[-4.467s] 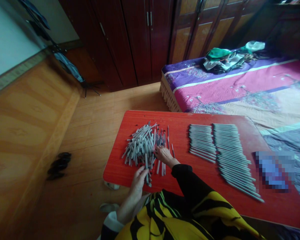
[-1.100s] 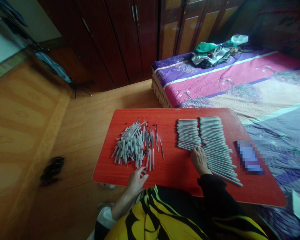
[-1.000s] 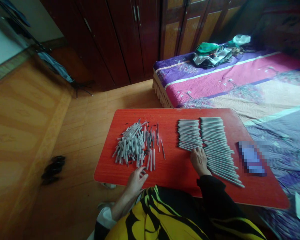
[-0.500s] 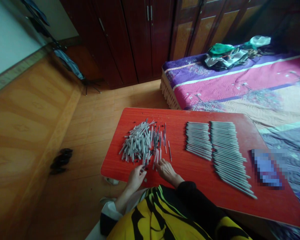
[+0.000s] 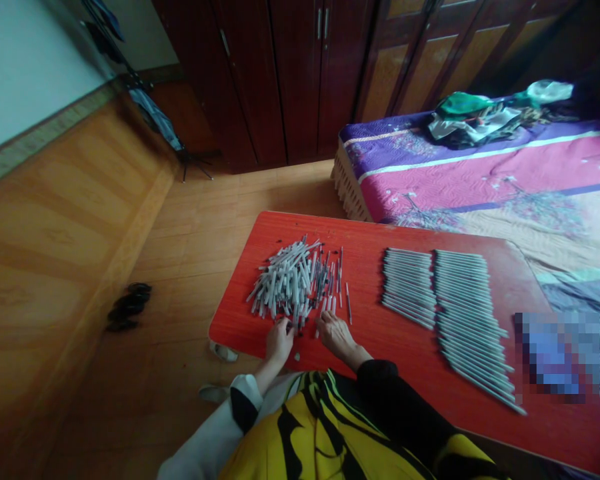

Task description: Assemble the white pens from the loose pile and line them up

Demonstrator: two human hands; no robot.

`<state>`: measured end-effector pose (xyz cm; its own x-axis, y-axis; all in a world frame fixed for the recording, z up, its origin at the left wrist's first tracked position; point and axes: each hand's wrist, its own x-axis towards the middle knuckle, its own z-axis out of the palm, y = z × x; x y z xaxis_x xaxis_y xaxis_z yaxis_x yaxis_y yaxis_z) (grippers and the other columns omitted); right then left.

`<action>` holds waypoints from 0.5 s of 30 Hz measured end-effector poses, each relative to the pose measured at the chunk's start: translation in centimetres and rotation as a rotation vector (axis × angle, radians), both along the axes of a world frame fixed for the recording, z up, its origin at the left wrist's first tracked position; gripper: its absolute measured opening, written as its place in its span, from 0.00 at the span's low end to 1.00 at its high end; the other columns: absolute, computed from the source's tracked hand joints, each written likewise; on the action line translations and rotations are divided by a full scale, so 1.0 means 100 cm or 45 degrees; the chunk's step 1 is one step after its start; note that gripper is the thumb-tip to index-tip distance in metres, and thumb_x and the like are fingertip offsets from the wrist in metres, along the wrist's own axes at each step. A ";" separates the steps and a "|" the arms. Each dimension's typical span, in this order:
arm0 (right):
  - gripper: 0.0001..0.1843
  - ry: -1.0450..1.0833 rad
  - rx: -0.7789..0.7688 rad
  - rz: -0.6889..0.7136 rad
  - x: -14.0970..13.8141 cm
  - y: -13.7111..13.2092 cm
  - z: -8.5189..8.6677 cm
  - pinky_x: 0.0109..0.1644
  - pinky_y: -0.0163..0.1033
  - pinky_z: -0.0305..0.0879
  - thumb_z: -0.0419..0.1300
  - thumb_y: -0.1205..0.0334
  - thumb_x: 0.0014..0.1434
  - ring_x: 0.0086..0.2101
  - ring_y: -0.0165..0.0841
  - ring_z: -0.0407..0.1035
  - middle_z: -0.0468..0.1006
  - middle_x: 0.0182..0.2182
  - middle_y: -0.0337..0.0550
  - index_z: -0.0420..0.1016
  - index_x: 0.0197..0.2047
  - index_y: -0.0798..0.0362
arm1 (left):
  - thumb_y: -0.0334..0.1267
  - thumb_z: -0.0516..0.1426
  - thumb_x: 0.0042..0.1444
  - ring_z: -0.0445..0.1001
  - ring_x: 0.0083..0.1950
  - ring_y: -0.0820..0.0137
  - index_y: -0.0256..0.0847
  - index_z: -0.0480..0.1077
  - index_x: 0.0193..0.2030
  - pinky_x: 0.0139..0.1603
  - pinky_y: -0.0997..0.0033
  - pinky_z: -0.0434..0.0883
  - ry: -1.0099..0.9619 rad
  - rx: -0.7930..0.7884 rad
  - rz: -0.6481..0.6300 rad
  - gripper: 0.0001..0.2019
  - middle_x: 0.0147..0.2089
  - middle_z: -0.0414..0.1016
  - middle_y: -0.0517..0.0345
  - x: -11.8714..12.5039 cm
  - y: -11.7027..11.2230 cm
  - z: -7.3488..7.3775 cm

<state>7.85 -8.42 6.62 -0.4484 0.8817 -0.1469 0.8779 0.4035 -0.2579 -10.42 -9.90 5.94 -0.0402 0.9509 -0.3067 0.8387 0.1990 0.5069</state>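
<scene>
A heap of pale grey pen barrels (image 5: pixel 285 279) lies on the left part of the red table. Dark, thin pen refills (image 5: pixel 322 275) are bunched along its right side. At the near edge of the heap, my left hand (image 5: pixel 280 341) has thumb and fingers pinched together on a small dark part too blurred to name. My right hand (image 5: pixel 337 335) bends palm down, fingers curled together beside short clear tubes (image 5: pixel 329 304); what its fingertips grip is hidden. A single thin refill (image 5: pixel 349 303) lies apart, just beyond my right hand.
Two columns of grey pens, a shorter one (image 5: pixel 409 287) and a longer one (image 5: pixel 473 320), lie side by side on the red table (image 5: pixel 360 373). A blurred-out purple item (image 5: pixel 550 357) is near the right edge. Behind stands a bed (image 5: pixel 430 173); dark shoes (image 5: pixel 130 307) lie on the floor.
The whole view has shifted slightly. My left hand has moved up closer against the near edge of the heap; my right hand stays by the clear tubes.
</scene>
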 end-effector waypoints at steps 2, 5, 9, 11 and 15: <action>0.12 0.015 -0.042 0.020 -0.015 0.006 0.003 0.36 0.35 0.60 0.46 0.68 0.61 0.39 0.36 0.62 0.69 0.38 0.50 0.71 0.39 0.55 | 0.39 0.52 0.57 0.73 0.41 0.64 0.38 0.67 0.40 0.37 0.71 0.63 0.016 0.002 0.008 0.09 0.38 0.75 0.49 -0.001 0.002 -0.002; 0.13 0.007 -0.075 0.037 -0.028 0.011 0.003 0.38 0.36 0.61 0.46 0.67 0.61 0.42 0.37 0.62 0.69 0.39 0.50 0.71 0.43 0.54 | 0.41 0.53 0.56 0.74 0.41 0.62 0.36 0.66 0.44 0.36 0.70 0.63 0.029 -0.009 0.007 0.12 0.39 0.75 0.46 -0.002 0.004 -0.007; 0.13 -0.023 -0.102 0.057 -0.023 0.012 -0.002 0.42 0.39 0.61 0.51 0.68 0.58 0.45 0.41 0.62 0.69 0.43 0.53 0.70 0.46 0.56 | 0.37 0.57 0.53 0.73 0.44 0.61 0.34 0.64 0.49 0.39 0.70 0.63 0.037 -0.030 0.006 0.18 0.42 0.75 0.43 0.001 0.007 -0.014; 0.14 -0.044 -0.105 0.039 -0.014 0.012 -0.004 0.44 0.41 0.61 0.54 0.70 0.56 0.47 0.42 0.61 0.68 0.45 0.55 0.70 0.46 0.57 | 0.36 0.56 0.53 0.72 0.47 0.61 0.34 0.62 0.52 0.42 0.70 0.63 0.039 -0.026 0.007 0.19 0.45 0.74 0.42 0.003 0.007 -0.018; 0.14 -0.087 -0.090 -0.048 -0.006 0.015 -0.003 0.44 0.40 0.60 0.50 0.73 0.57 0.46 0.41 0.61 0.68 0.44 0.56 0.70 0.45 0.57 | 0.36 0.55 0.54 0.72 0.48 0.61 0.34 0.63 0.51 0.44 0.69 0.63 0.038 -0.031 -0.006 0.18 0.46 0.74 0.42 0.006 0.007 -0.020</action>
